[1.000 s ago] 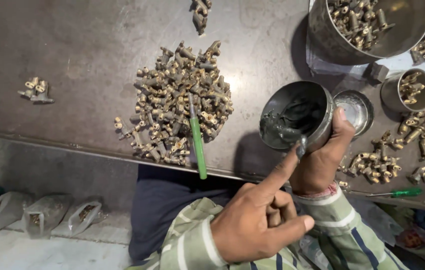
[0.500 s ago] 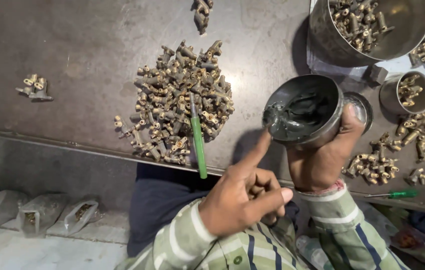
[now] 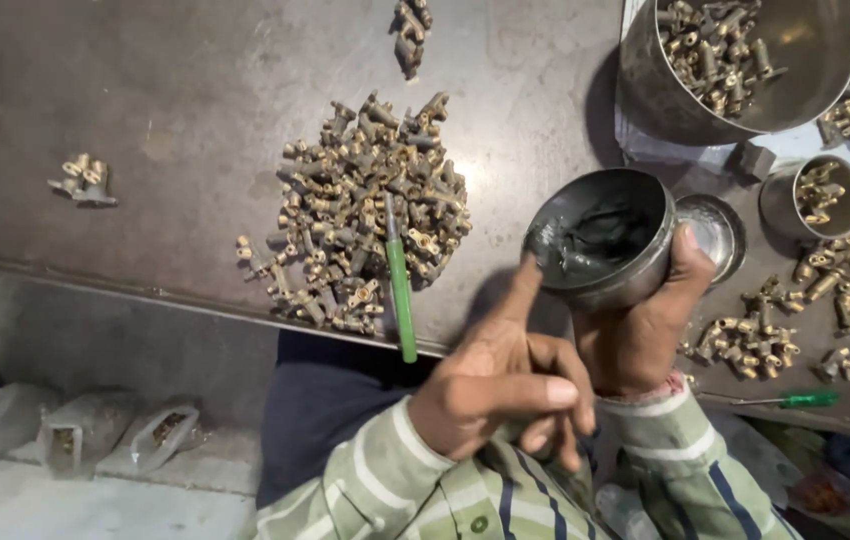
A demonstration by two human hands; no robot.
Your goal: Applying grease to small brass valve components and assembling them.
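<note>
Grey-black grease fills a small round metal tin [image 3: 600,240], held tilted just above the desk [image 3: 145,80] edge. The right hand [image 3: 645,335] grasps the tin from below and behind, thumb pressed against its right wall, fingers wrapped under the base. The left hand [image 3: 505,385] is just left of and below the tin, loosely curled, with only the index finger extended; the fingertip touches the tin's near rim at the grease. Both forearms wear striped green-and-white sleeves.

Just right of the tin, partly behind the right thumb, a shallow round metal lid [image 3: 715,230] lies on the desk. Left of the left hand is a large heap of small brass fittings [image 3: 370,210] with a green-handled tool [image 3: 400,290] lying across it, handle overhanging the desk edge. Beyond the right hand stands a large steel pot [image 3: 805,70] holding more brass parts; a small steel cup [image 3: 815,200] with a few parts is to its right. Loose fittings [image 3: 750,340] and a second green-handled tool [image 3: 795,400] lie right of the right hand. Far left, a small cluster of fittings [image 3: 85,180] sits well apart.
</note>
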